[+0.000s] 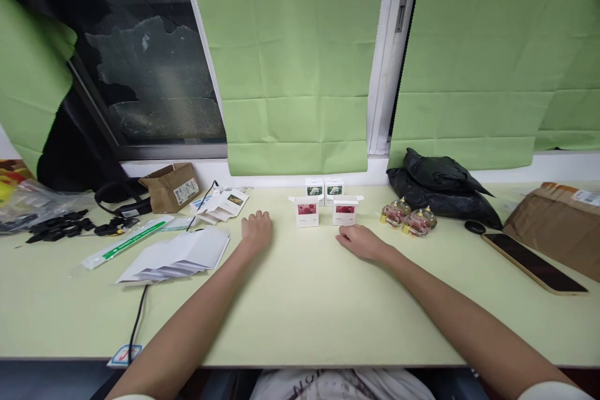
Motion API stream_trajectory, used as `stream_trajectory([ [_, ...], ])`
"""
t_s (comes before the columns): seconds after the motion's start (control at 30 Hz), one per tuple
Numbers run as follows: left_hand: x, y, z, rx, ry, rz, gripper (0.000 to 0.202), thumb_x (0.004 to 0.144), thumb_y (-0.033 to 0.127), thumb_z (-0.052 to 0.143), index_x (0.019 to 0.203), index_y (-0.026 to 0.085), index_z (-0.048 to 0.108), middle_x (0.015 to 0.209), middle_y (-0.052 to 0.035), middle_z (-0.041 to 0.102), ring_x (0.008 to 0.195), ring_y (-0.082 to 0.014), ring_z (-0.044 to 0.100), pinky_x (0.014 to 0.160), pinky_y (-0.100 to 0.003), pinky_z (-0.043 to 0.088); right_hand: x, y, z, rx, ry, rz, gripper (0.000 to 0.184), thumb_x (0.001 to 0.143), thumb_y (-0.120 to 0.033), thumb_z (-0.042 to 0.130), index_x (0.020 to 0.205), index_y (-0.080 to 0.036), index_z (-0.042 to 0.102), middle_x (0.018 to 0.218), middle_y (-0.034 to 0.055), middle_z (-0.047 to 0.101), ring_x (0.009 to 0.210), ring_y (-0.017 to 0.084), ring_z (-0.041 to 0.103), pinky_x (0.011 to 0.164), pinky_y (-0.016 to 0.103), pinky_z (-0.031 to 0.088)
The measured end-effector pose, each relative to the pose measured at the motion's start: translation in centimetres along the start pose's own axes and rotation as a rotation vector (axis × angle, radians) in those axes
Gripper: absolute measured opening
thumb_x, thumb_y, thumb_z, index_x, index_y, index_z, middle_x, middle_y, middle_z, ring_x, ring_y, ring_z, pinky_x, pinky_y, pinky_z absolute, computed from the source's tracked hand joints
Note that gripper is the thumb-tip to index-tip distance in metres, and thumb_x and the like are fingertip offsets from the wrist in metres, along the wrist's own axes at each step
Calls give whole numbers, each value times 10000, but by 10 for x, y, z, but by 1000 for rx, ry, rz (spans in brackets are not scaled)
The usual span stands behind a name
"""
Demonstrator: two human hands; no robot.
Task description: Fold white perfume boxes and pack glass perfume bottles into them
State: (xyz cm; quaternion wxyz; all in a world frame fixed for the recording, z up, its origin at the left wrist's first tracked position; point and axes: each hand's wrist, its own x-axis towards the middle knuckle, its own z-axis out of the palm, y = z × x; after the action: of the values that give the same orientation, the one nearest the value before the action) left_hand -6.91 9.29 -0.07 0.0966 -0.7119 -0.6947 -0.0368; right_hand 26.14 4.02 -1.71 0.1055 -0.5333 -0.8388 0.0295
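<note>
My left hand (pixel 256 228) rests palm down on the pale green table (pixel 300 306), fingers curled under, with nothing seen in it. My right hand (pixel 359 240) lies flat on the table, fingers loosely extended, empty. Just beyond both hands stand two small open white boxes with pink pictures (pixel 307 210) (pixel 344 209), flaps up. Behind them are two closed white boxes with green pictures (pixel 324 187). Two round glass bottles with gold caps (pixel 407 217) lie to the right of the boxes.
A stack of flat white cards (pixel 175 256) and leaflets (pixel 220 203) lie at left, with a black cable (pixel 139 312), a cardboard box (pixel 171 186) and black clips (pixel 59 226). A black bag (pixel 440 187), a phone (pixel 532 261) and a brown parcel (pixel 557 219) sit at right.
</note>
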Motion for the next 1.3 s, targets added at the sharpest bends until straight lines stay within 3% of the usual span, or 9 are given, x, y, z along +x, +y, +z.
stream_trajectory([
  [0.17,4,-11,4,158,0,-207,444,992,246,377,1309,67,632,1343,-294,590,1277,-497,509,1024,-809,246,0,2,2,-6,19,-25,405,1105,-370,383,825,-192,615,894,71,737,815,185,641,675,287,290],
  [0.4,14,-18,10,69,-109,-363,498,1030,357,317,1375,159,616,1478,-270,519,1411,-522,385,960,-869,311,-1,1,3,-20,31,-41,417,1112,-374,370,813,-196,600,878,61,733,788,178,633,659,286,273],
  [0.63,11,-12,14,77,-107,-283,488,1031,299,324,1401,106,577,1423,-316,533,1299,-481,524,922,-771,428,-1,0,2,-13,18,-25,415,1111,-372,368,838,-191,623,904,73,738,820,189,644,678,287,293],
  [0.73,11,-15,8,90,-91,-252,490,1024,312,343,1383,84,587,1389,-311,561,1258,-447,565,970,-718,420,-1,-1,1,-18,11,-21,414,1112,-372,371,851,-189,634,912,78,742,842,194,652,695,285,305],
  [0.83,14,-27,-2,120,-67,-254,484,986,329,412,1367,104,608,1408,-300,566,1326,-482,503,1024,-765,330,-1,-1,1,-21,14,-23,410,1112,-377,372,863,-191,639,922,79,744,860,201,659,706,285,314],
  [1.0,15,-44,-12,112,-141,-364,535,869,274,521,1364,100,623,1438,-341,542,1336,-564,461,911,-836,344,-1,-1,2,-23,7,-13,406,1110,-381,373,877,-193,647,930,79,745,862,205,659,711,285,324],
  [1.17,3,-19,-16,42,-125,-275,478,931,221,416,1341,69,608,1388,-351,552,1296,-513,516,881,-748,434,0,-1,3,-21,6,-6,410,1111,-379,370,880,-192,653,934,80,744,868,204,657,722,283,332],
  [1.3,-11,12,-18,-8,-113,-103,447,1016,337,363,1315,109,603,1331,-271,598,1220,-416,585,892,-612,498,0,0,4,-16,1,-2,418,1110,-394,367,882,-191,653,933,82,741,865,203,654,715,281,327],
])
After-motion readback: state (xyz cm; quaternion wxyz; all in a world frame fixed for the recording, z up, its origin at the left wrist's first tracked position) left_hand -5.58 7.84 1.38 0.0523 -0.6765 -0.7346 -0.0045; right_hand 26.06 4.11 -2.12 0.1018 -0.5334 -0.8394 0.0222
